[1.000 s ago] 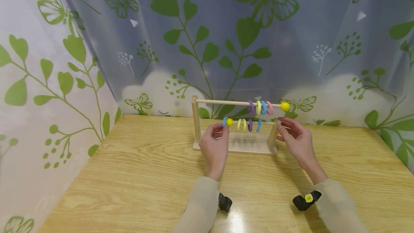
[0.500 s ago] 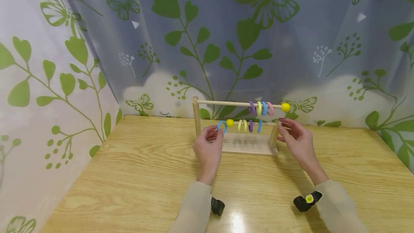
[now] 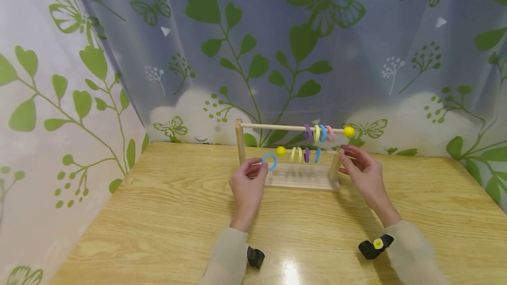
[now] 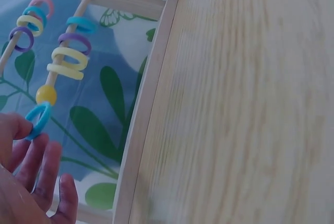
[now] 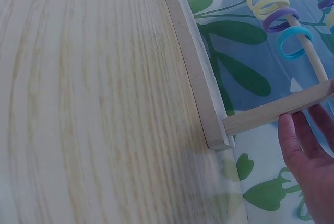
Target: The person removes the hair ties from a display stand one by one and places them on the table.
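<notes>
My left hand [image 3: 247, 184] pinches a blue ring [image 3: 275, 162] between thumb and fingers, just left of the lower rod's yellow end ball [image 3: 281, 150]. The ring is off the rod. My right hand [image 3: 364, 173] holds the top of the short right post [image 3: 335, 168] of a wooden ring rack, thumb in front and fingers at its outer side. On the lower rod hang two pale yellow rings, a purple ring [image 4: 75, 41] and another blue ring [image 5: 284, 54]. The upper rod [image 3: 273, 126] carries purple, pale yellow, blue and pink rings near its yellow ball [image 3: 349, 132].
The rack's base [image 3: 301, 182] stands toward the back of the wood-grain table [image 3: 178, 214]. Its tall left post [image 3: 240, 142] rises behind my left hand. A leaf-patterned curtain [image 3: 245, 21] hangs behind the table, with another patterned cloth [image 3: 59, 100] at the left.
My left hand has drawn the blue ring left, off past the lower rod's yellow ball, and slightly down toward me. The ring has turned to face the camera. My right hand stays at the post.
</notes>
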A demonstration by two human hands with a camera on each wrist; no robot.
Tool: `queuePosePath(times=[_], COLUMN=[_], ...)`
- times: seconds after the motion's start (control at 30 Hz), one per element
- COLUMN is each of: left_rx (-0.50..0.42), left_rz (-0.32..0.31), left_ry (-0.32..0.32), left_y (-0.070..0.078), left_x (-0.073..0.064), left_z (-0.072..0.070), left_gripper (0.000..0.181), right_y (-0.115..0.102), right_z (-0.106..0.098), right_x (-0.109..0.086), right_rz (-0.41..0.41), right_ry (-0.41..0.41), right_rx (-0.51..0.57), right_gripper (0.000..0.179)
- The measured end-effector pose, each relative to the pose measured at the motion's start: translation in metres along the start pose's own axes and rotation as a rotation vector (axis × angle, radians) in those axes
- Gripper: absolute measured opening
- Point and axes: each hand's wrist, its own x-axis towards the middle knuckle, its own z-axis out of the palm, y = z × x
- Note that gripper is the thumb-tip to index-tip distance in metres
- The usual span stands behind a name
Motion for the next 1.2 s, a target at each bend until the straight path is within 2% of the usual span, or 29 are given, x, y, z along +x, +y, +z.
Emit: queuePosePath(times=[0.3,0.5,1.03,1.2], left_rx=[0.026,0.034,0.11,0.108], left_rz=[-0.048,-0.034,-0.054,-0.049], left_ry=[-0.031,-0.054,-0.122,-0.152], left_y=[0.0,0.0,-0.004,-0.007], left_x=[-0.001,-0.001,-0.002,0.0], left_z=[-0.012,-0.019,-0.04,-0.047], left_gripper=[0.014,0.011,0.01,0.013], right_y=[-0.002,-0.002,-0.002,-0.002], right_z=[0.003,0.003,0.002,0.002], right_x=[0.0,-0.001,0.0,0.0], right_rz=[0.022,0.038,0.045,0.044], right_ry=[-0.001,0.004,0.002,0.0], right_rx=[0.039,0.035,0.04,0.038], right_gripper=[0.041,0.041,0.042,0.041])
